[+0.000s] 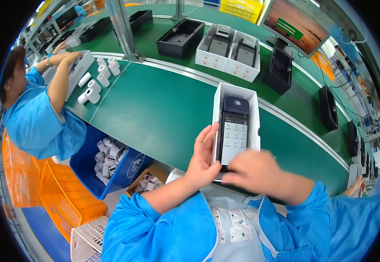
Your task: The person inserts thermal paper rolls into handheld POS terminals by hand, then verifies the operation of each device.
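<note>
In front of me on the green bench sits an open white box (254, 118). Inside it lies a handheld payment terminal (233, 150), dark-bodied, its lit screen showing a grid of icons. My left hand (204, 157) grips the box's left side, fingers along the outer wall and thumb near the terminal's lower end. Over the near right corner of the box is my right hand (257, 172), blurred by motion. Its fingers are smeared, so whether it holds anything is unclear.
White paper rolls (92, 85) stand at the bench's left, near a co-worker's arms (59, 83). Black trays (181, 38), two white boxes with terminals (242, 70) and a monitor (295, 26) line the far side. A blue bin of rolls (84, 159) and orange crates (63, 192) are below left.
</note>
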A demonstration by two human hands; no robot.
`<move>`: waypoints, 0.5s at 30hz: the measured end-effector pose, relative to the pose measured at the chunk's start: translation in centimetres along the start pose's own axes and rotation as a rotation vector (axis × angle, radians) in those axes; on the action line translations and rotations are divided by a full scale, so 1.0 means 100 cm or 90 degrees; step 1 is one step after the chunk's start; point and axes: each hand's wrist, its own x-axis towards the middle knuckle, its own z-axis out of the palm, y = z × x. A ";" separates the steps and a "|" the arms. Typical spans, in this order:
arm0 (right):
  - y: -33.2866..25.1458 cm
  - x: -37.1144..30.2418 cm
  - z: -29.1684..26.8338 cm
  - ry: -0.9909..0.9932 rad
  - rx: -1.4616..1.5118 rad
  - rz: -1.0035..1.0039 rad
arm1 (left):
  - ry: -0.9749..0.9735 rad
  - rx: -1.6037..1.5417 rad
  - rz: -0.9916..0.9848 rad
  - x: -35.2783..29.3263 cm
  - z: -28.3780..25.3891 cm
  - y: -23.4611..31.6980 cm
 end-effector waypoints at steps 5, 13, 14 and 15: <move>0.115 0.073 -0.001 0.167 0.075 0.028 | -0.054 0.125 0.004 0.002 -0.004 -0.001; 0.138 0.104 -0.014 -0.093 -0.097 -0.170 | 0.293 0.790 0.115 0.042 -0.135 0.091; 0.142 0.107 -0.019 -0.118 -0.076 -0.188 | 0.341 0.984 0.144 0.052 -0.168 0.114; 0.142 0.114 -0.023 -0.118 -0.075 -0.198 | 0.410 1.079 0.178 0.054 -0.211 0.134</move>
